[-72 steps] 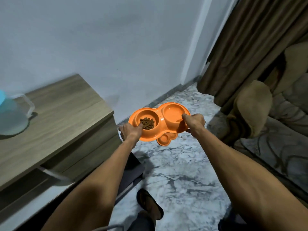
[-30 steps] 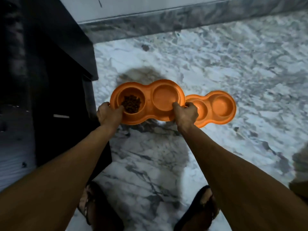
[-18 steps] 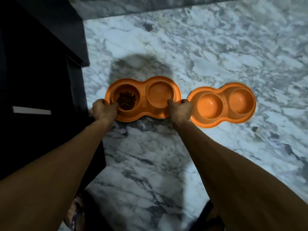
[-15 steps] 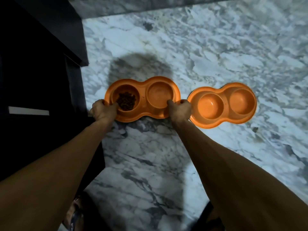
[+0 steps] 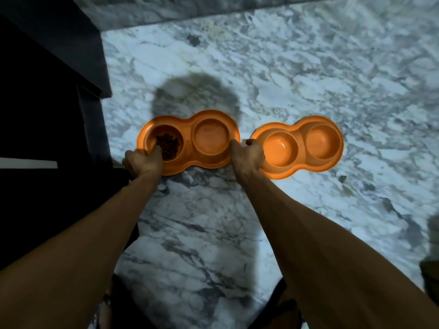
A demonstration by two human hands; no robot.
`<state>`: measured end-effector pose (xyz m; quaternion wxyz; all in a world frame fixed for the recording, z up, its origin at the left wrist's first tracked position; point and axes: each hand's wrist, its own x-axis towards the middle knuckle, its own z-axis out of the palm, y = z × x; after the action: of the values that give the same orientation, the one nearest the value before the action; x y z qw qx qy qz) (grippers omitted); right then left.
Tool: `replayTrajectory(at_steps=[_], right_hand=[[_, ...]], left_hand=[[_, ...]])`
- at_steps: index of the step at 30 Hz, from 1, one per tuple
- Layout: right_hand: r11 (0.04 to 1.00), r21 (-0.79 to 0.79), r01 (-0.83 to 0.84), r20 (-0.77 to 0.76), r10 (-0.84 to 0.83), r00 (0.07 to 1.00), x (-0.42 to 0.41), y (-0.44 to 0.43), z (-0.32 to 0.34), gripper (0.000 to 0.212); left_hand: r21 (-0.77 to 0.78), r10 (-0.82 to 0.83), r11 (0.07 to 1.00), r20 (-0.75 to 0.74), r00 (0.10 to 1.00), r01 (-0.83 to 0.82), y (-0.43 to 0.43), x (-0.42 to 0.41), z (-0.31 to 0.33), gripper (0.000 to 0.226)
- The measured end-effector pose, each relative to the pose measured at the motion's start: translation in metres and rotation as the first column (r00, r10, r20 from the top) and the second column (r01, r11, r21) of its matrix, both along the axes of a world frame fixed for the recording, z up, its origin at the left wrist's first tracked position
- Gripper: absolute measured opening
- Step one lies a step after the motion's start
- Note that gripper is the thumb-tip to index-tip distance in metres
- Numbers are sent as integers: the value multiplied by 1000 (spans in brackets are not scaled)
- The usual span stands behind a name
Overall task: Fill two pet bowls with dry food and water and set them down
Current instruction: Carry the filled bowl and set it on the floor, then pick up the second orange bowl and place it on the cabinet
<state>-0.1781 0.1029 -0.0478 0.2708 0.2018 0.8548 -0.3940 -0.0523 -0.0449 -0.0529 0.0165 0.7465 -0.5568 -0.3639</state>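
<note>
Your left hand (image 5: pixel 142 162) grips the near-left rim of the left double bowl (image 5: pixel 187 141), thumb hooked over the edge of the cup that holds dry food (image 5: pixel 167 146). Your right hand (image 5: pixel 248 156) is closed on the same dish's near-right rim, thumb on top beside the right cup; whether that cup holds water you cannot tell. The dish sits low over the marble floor (image 5: pixel 308 67), though the view from above does not settle whether its base touches the stone.

The second double bowl (image 5: pixel 299 146) lies flat on the floor just to the right. Its left end is just beside your right hand's knuckles, and the two dishes are separated by only a narrow gap there. Both of its cups look without food; water cannot be judged.

On the left, a dark cabinet (image 5: pixel 47 103) stands close to the held dish's left end, its corner edge near your left hand. A grey skirting strip (image 5: pixel 190 8) bounds the floor at the far side. Open marble extends far and right of both dishes, and near you between your forearms. Your sandalled feet (image 5: pixel 285 309) show at the bottom edge.
</note>
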Motion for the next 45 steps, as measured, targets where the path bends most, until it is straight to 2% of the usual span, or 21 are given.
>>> replayTrajectory(at_steps=[2,6,10,12,14,19,23,27,32,38,40,43,45], right_hand=[[1000,14,-3,-43,4,999,-7,11,12,45],[997,69,29,-93,-22,995,-41,54,29,39],[985,165,57,-140,-34,990,-83,119,30,39],[973,221,72,-148,-40,988,-101,148,21,42],[963,259,68,-116,-39,992,-117,175,10,49],[981,168,96,-71,-85,994,-140,212,-15,63],[986,146,80,-67,-70,995,-141,215,-19,57],[985,123,120,-32,-117,993,-136,220,0,53],[976,89,199,-16,-198,980,-132,217,81,65],[970,-17,243,-28,-243,970,-134,187,250,65],[967,-66,245,-31,-247,968,-132,174,319,65],[962,-139,236,-35,-243,969,-127,156,419,68],[953,-190,235,-41,-247,968,-122,145,488,69]], left_hand=[[-38,-29,999,36,999,30,23,-13,16,65],[-9,-66,998,-82,994,66,83,-42,33,68],[148,-178,967,-202,963,209,148,-79,24,68],[238,-175,941,-275,945,243,175,-97,16,83],[322,-136,920,-273,952,224,199,-112,4,99],[354,-78,922,-229,970,157,231,-137,-24,94],[347,3,936,-201,979,68,230,-139,-36,80],[360,112,932,-206,972,-31,229,-135,-12,69],[345,136,938,-295,946,-27,222,-134,66,81],[254,155,966,-411,898,-51,188,-133,197,94],[234,159,970,-417,895,-64,173,-133,274,93],[201,137,978,-450,882,-50,158,-131,408,72],[137,126,988,-480,868,-68,147,-126,485,66]])
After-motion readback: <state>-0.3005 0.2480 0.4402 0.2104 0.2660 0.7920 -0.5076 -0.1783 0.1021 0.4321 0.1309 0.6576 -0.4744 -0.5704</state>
